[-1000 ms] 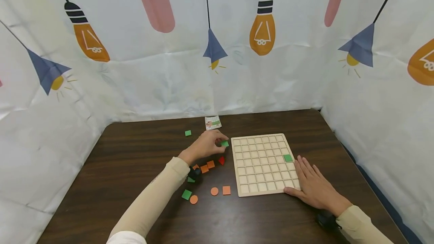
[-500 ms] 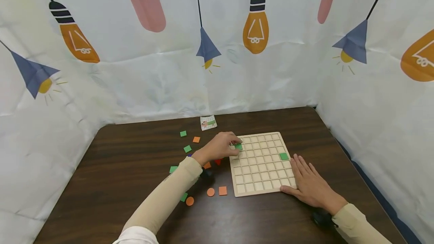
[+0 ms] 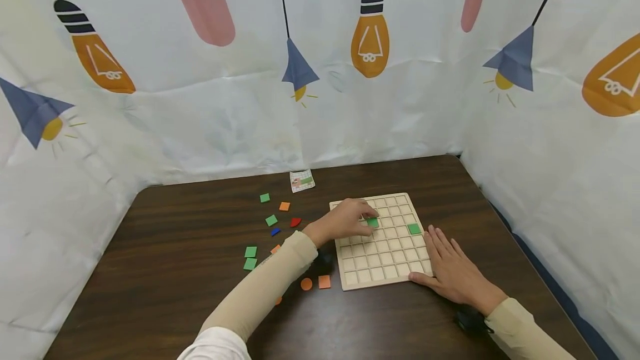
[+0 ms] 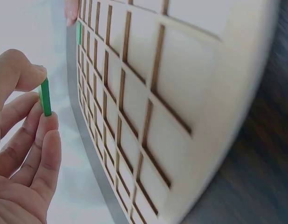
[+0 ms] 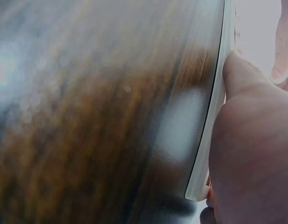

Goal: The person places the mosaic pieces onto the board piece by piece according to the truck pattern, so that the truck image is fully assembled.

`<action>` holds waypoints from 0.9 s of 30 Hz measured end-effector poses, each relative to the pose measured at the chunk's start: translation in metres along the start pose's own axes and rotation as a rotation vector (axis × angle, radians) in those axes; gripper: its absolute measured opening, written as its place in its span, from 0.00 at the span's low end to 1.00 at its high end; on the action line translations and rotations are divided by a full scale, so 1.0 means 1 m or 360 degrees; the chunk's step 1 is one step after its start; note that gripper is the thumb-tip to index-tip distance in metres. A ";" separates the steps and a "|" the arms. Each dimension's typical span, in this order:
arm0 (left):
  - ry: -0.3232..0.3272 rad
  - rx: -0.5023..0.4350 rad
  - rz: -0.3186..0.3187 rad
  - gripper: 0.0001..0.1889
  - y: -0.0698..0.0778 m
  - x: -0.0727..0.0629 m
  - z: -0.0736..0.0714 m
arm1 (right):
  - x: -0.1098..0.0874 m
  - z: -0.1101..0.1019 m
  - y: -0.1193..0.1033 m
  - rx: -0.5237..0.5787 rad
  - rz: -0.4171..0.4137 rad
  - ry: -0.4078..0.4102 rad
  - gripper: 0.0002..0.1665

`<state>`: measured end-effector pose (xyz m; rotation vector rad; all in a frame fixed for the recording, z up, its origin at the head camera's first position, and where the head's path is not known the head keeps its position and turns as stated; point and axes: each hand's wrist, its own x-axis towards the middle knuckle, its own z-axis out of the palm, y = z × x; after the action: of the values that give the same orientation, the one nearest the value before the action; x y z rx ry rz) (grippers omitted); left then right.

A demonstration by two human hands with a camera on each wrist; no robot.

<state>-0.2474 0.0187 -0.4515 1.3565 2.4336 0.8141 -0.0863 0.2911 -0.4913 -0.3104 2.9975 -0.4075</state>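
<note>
My left hand (image 3: 347,219) pinches a green square tile (image 4: 45,97) between thumb and fingertips, over the far left part of the pale wooden grid board (image 3: 372,275). In the left wrist view the tile is held on edge, apart from the grid. Another green tile (image 3: 414,229) sits in a cell near the board's right side. My right hand (image 3: 457,268) lies with fingers straight along the board's right edge, its thumb at the near right corner. The right wrist view shows that thumb (image 5: 242,74) against the board's rim.
Left of the board lie several loose tiles: green squares (image 3: 251,251), an orange square (image 3: 324,281), an orange disc (image 3: 306,284), a red piece (image 3: 296,221) and a blue piece (image 3: 275,231). A small printed card (image 3: 302,181) lies near the table's far edge. My left sleeve hides some pieces.
My left hand has carried the green tile rightward from beside the board to over its cells. The right hand stays at the board's edge. The head view has shifted slightly.
</note>
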 end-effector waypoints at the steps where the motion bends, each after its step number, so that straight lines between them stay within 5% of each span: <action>1: -0.0006 -0.0003 0.0000 0.18 0.002 0.002 0.001 | 0.000 0.000 0.000 -0.0008 -0.0004 0.0005 0.65; 27: -0.0070 0.0015 0.0119 0.19 0.037 0.047 0.040 | 0.000 -0.007 0.004 -0.0059 -0.0055 -0.0012 0.62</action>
<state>-0.2284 0.0875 -0.4597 1.4609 2.3693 0.7826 -0.0878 0.2969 -0.4857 -0.3667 2.9993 -0.3533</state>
